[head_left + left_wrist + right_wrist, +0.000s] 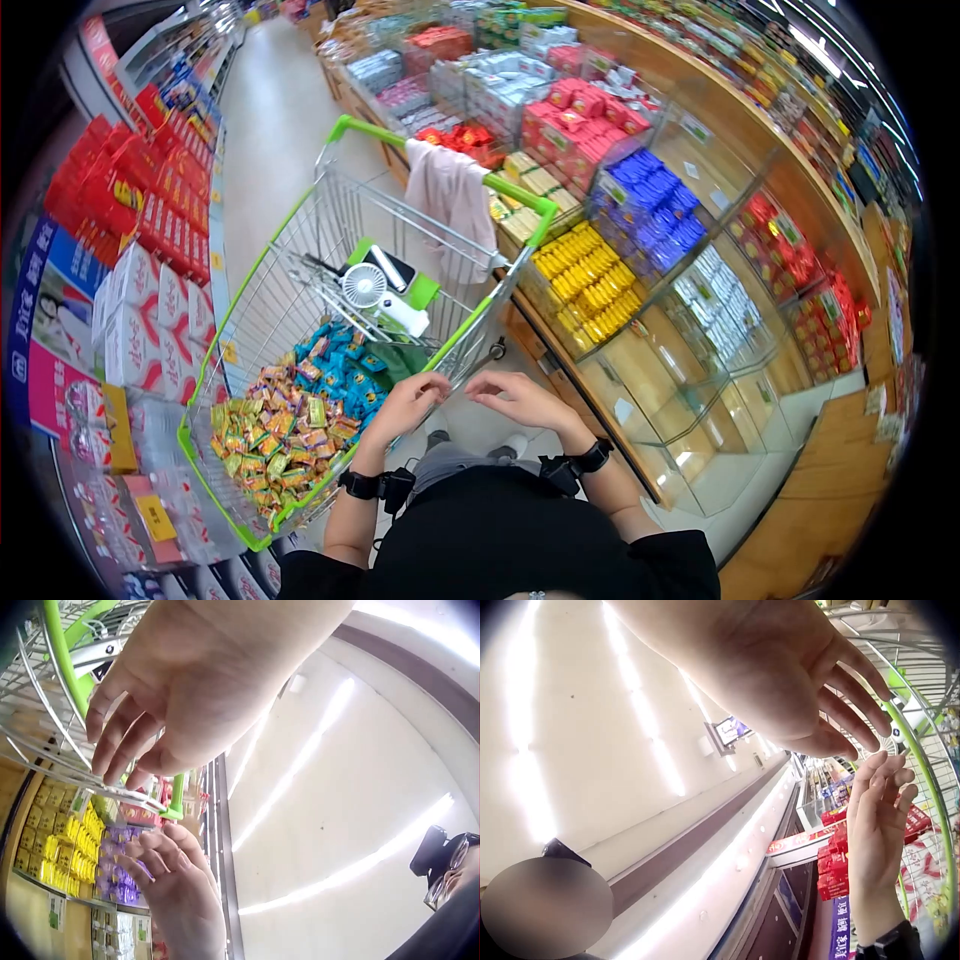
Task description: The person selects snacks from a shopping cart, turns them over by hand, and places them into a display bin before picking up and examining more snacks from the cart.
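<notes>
In the head view my left hand [408, 403] hovers by the side of a shopping cart with green rails [543, 222], its fingers loosely bent and holding nothing. Facing it across a small gap, my right hand [525, 398] is also empty, fingers relaxed. Both wrist views show the two palms with bare fingers. Inside the cart lie a heap of gold-wrapped candies [280, 425] and a smaller heap of blue-wrapped ones [345, 365]. A white handheld fan [364, 288] and a phone [392, 268] rest farther up. A pale pink cloth [450, 195] hangs over the cart's handle.
To the right stand clear bins of wrapped sweets, among them yellow packs [585, 280] and purple-blue packs [648, 210]. On the left are red boxes [170, 235] and white cartons [140, 320] with pink marks. The aisle floor [268, 90] runs ahead between the shelves.
</notes>
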`<state>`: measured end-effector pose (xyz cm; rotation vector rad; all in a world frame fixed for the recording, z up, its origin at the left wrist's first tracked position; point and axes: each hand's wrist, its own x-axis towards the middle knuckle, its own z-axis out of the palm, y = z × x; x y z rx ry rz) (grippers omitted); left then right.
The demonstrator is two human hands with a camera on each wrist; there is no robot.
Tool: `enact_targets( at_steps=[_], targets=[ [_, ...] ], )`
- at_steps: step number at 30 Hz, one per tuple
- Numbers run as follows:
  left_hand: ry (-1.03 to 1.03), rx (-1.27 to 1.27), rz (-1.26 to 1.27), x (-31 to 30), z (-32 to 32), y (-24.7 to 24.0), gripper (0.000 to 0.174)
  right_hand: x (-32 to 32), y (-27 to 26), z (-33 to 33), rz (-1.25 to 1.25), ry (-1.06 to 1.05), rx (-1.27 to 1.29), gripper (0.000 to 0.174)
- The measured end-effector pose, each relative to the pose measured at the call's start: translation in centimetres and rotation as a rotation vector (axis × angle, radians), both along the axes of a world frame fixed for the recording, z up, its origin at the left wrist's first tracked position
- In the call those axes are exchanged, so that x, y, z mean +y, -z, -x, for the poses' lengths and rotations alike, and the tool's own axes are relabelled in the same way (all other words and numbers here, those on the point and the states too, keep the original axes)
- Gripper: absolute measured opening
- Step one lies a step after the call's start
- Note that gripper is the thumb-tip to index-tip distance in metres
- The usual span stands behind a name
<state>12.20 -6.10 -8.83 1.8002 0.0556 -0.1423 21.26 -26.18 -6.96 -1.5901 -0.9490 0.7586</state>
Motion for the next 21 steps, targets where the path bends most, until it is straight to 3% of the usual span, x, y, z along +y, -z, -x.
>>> enact_targets(
  at_steps=[14, 21],
  targets=[
    [-0.423, 0.230, -0.055, 11.0, 5.9, 2.6, 0.019, 12.4, 0.6, 1.0, 0.072, -0.310, 0.005, 0.018],
    [-0.404, 0.210, -0.061, 15.5, 5.3, 6.0, 0.020, 16.6, 1.9, 1.8, 0.108, -0.350, -0.005, 0.015]
  ],
)
